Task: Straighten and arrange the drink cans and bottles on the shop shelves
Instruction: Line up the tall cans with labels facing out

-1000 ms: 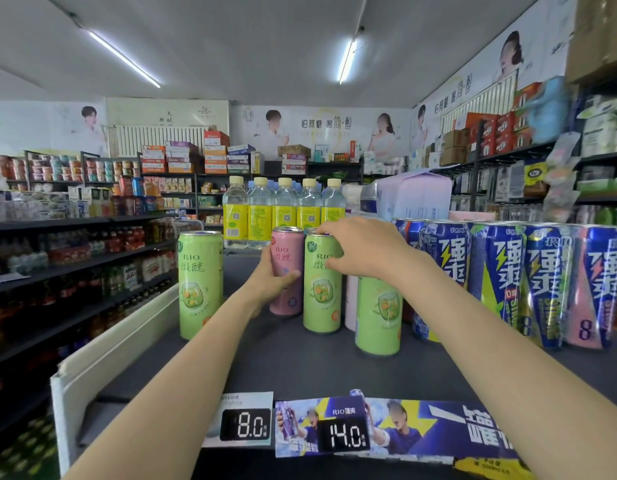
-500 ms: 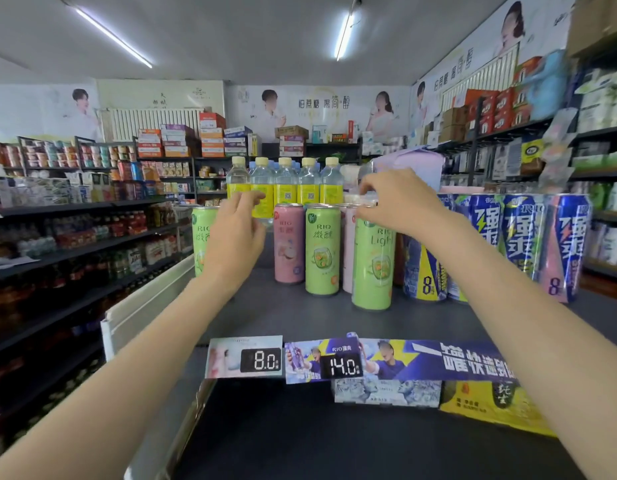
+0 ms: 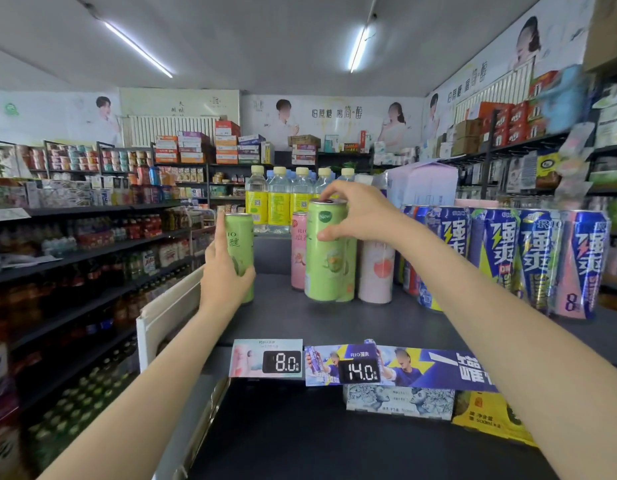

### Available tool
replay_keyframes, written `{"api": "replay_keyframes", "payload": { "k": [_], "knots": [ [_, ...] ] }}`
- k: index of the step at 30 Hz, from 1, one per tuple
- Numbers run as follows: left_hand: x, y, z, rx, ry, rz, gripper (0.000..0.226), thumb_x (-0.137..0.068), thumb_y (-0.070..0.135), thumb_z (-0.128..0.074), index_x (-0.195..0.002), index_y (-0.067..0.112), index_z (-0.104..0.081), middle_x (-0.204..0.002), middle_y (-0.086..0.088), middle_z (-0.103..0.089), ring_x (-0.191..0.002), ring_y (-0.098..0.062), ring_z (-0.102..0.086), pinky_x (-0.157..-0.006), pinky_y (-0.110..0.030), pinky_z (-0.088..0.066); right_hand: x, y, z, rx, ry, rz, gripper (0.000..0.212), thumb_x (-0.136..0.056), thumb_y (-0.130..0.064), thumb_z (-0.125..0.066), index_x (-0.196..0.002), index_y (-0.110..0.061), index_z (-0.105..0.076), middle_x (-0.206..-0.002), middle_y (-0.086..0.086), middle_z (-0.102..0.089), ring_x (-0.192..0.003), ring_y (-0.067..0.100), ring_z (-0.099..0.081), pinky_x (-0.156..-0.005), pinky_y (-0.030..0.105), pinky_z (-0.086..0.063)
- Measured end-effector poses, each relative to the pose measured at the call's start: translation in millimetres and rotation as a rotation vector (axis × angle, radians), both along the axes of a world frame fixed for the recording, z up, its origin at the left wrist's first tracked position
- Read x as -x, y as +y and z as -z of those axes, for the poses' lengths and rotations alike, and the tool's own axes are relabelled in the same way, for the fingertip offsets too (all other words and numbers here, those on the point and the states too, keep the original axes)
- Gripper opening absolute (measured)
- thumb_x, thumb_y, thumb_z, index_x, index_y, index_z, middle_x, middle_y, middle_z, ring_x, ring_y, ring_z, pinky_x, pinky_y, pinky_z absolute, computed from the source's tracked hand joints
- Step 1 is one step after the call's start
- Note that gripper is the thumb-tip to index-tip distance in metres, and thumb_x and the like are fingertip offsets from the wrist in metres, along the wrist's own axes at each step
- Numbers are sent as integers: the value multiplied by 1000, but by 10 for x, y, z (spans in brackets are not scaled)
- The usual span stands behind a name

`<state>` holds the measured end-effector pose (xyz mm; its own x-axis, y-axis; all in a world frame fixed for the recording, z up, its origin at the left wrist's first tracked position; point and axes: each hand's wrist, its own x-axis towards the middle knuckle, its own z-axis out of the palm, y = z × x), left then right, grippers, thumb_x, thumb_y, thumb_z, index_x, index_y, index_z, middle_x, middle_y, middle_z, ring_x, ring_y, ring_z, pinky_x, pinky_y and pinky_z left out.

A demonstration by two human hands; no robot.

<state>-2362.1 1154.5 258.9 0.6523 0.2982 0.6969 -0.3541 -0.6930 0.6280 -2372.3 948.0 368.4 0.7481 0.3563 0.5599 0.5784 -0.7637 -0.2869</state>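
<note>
Head view shows the right hand [image 3: 360, 216] pinching a tall green can [image 3: 329, 251] near its top, thumb on the front wall and curled fingers [image 3: 329, 195] over the rim; the left hand [image 3: 227, 271] wraps a second green can [image 3: 239, 251] from behind, well apart from the first, with its fingers hidden by the can, so how tightly they close I cannot tell; both cans stand on, or barely above, the dark shelf [image 3: 300, 323]. Just behind the right fingers stands a pink can [image 3: 299, 251], and touching or nearly touching on the far side a pale peach can [image 3: 376, 271]; beyond that a row of blue cans [image 3: 528, 261]. Trouble, as I judge it, lies in that high pinch; a tall can held by the rim may swing at its base and knock the pink neighbours over; a topple there could spread to the blue row; the left can sits near the shelf's side edge and could slip off.
</note>
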Motion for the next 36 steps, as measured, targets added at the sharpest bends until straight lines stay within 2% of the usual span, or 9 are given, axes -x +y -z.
{"api": "replay_keyframes", "payload": {
  "k": [4, 8, 10, 15, 20, 24, 29, 32, 36],
  "knots": [
    [-65, 53, 31, 120, 42, 74, 100, -80, 3, -66, -149, 22, 3, -141, -13, -38, -119, -28, -45, -84, -26, -33, -208, 370, 44, 102, -53, 55, 61, -70, -32, -80, -122, -21, -50, -132, 4, -49, -127, 24, -37, -99, 40, -34],
    [-153, 159, 80, 159, 108, 118, 101, -75, 3, -72, -149, 15, -4, -145, -10, -35, -129, -26, -39, -103, -36, -35, -434, 435, 134, 153, -19, 156, 57, -72, -39, -76, -121, -23, -50, -129, 3, -51, -131, 26, -29, -106, 46, -25],
    [-174, 167, 71, 165, 113, 150, 100, -74, 2, -72, -149, 15, -7, -144, -9, -36, -129, -26, -39, -105, -42, -36, -528, 390, 188, 129, -13, 185, 57, -75, -44, -72, -123, -22, -50, -130, 5, -49, -130, 27, -29, -106, 46, -26],
    [-197, 157, 68, 171, 144, 228, 99, -76, -1, -70, -148, 20, -7, -143, -6, -39, -127, -23, -42, -100, -38, -39, -625, 336, 273, 216, -85, 211, 62, -80, -54, -61, -133, -26, -45, -137, 7, -36, -130, 28, -29, -109, 51, -23],
    [-289, 148, -45, 130, 227, 281, 110, -67, 0, -79, -148, 22, -8, -138, -5, -43, -126, -22, -43, -102, -41, -39, -680, 203, 336, 26, -100, 87, 48, -82, -43, -65, -122, -20, -54, -127, 0, -51, -122, 22, -44, -104, 47, -34],
    [-425, 13, -65, 72, 224, 225, 118, -57, 11, -87, -147, 22, -12, -137, -9, -42, -126, -25, -42, -103, -44, -39, -704, 187, 395, -59, -159, 53, 44, -80, -41, -68, -115, -17, -56, -122, -2, -56, -117, 17, -48, -105, 41, -33],
    [-527, -122, -2, 97, 227, 244, 113, -65, 15, -83, -148, 26, -7, -133, -12, -34, -125, -24, -38, -104, -33, -31, -722, 169, 454, -64, -246, 52, 43, -82, -42, -65, -115, -18, -56, -124, -3, -57, -120, 17, -46, -103, 36, -32],
    [-556, -31, 24, 122, 267, 345, 123, -53, 26, -87, -146, 35, -7, -133, -6, -43, -122, -22, -45, -105, -44, -38, -728, 169, 498, -71, -297, 60, 43, -81, -44, -65, -115, -19, -56, -124, -4, -57, -120, 18, -45, -101, 35, -31],
    [-560, 15, 59, 211, 283, 457, 111, -65, -3, -78, -147, 33, -13, -124, -1, -56, -111, -18, -57, -98, -45, -46, -742, 177, 508, -77, -290, 46, 43, -81, -44, -64, -114, -19, -56, -124, -4, -57, -119, 17, -43, -98, 34, -31]
  ]
}}
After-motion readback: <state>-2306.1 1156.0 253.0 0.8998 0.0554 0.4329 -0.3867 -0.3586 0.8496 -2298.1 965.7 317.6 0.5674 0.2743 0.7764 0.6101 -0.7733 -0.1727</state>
